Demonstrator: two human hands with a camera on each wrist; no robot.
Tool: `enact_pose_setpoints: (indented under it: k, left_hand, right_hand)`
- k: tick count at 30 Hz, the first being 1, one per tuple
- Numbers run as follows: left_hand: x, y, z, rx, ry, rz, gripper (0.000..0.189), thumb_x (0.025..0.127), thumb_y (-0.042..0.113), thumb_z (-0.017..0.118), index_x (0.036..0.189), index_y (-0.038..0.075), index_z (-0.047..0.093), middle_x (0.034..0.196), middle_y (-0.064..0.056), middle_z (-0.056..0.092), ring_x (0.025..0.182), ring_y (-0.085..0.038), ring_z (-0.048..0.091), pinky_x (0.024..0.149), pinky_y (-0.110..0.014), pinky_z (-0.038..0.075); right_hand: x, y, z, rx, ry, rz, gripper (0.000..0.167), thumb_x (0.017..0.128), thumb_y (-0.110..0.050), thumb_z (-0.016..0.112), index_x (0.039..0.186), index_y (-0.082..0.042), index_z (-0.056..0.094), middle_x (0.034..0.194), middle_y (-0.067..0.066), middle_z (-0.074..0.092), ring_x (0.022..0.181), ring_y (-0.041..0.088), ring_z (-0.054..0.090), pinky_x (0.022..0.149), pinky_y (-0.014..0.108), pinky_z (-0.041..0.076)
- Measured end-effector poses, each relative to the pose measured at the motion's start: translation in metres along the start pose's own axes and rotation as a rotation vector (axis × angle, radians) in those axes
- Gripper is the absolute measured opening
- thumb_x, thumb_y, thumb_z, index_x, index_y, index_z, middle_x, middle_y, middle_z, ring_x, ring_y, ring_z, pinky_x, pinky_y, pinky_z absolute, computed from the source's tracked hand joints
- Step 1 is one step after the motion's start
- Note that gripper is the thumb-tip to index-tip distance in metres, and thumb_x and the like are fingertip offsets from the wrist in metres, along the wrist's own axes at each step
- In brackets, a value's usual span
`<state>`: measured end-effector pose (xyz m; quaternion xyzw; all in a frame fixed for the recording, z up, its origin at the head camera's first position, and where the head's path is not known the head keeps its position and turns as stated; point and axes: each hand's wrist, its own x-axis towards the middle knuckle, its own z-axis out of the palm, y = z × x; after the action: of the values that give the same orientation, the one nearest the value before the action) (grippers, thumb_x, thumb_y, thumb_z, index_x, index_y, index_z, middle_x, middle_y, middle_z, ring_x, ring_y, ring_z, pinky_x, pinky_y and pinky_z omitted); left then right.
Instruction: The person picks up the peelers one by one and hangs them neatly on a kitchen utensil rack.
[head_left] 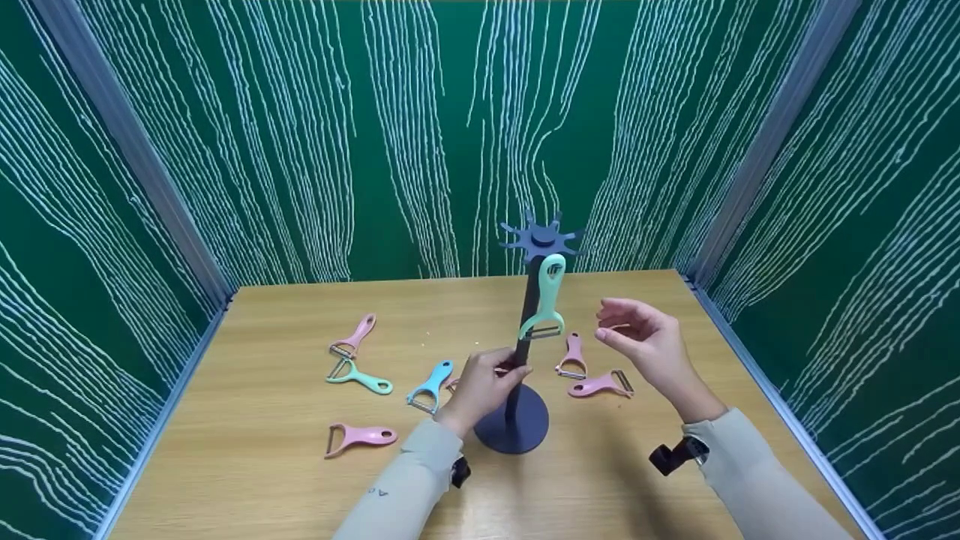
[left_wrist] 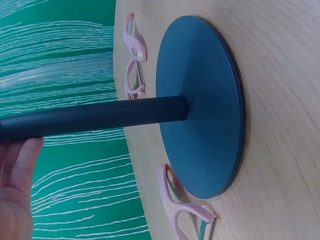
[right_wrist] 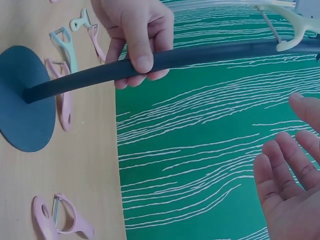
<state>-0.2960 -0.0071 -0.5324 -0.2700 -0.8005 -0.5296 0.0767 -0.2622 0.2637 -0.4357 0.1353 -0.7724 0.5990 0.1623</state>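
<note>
Left hand steadies the hook stand (head_left: 514,424) beneath a mint-green Y-peeler (head_left: 550,292)
The left hand (head_left: 487,384) grips the post below the peeler; the right hand (head_left: 646,337), loosely bent and holding nothing, is apart to the peeler's right. The peeler appears hung by its handle hole from the star-shaped hook top (head_left: 541,238), blade down. A firm low grip should limit wobble; the right fingers are best kept off the blade.

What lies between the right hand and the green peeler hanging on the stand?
Nothing: in the head view, the stretch between the right hand and the hanging green peeler is bare, with only the table showing behind.
</note>
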Motion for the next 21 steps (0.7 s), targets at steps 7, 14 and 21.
enact_pose_setpoints:
  k: [7,14,21]
  left_hand:
    - [0.000,-0.001,-0.001,-0.007,-0.015,-0.010,0.019,0.106,0.018,0.073,0.109,0.000,0.078,0.103,-0.010,0.082,0.096,-0.018,0.079,0.086,-0.027,0.065]
    - [0.000,0.000,-0.001,-0.006,-0.018,-0.021,0.014,0.106,0.016,0.073,0.110,0.003,0.078,0.105,-0.009,0.082,0.098,-0.019,0.080,0.088,-0.030,0.066]
    - [0.000,0.000,-0.001,-0.016,-0.027,-0.047,0.012,0.107,0.019,0.072,0.110,0.010,0.079,0.107,-0.006,0.082,0.098,-0.016,0.079,0.089,-0.031,0.066]
  right_hand:
    - [-0.002,0.009,-0.002,-0.030,-0.018,0.042,0.040,0.093,0.004,0.082,0.131,0.004,0.072,0.109,0.000,0.077,0.097,0.007,0.074,0.088,0.018,0.062]
    - [-0.002,0.021,-0.004,-0.115,-0.059,0.089,0.045,0.096,-0.005,0.083,0.138,0.001,0.069,0.122,0.018,0.074,0.103,0.006,0.071,0.092,0.014,0.058]
    - [-0.002,0.029,-0.008,-0.170,-0.080,0.102,0.047,0.096,-0.006,0.084,0.139,0.001,0.068,0.128,0.020,0.073,0.113,0.022,0.071,0.095,0.013,0.056]
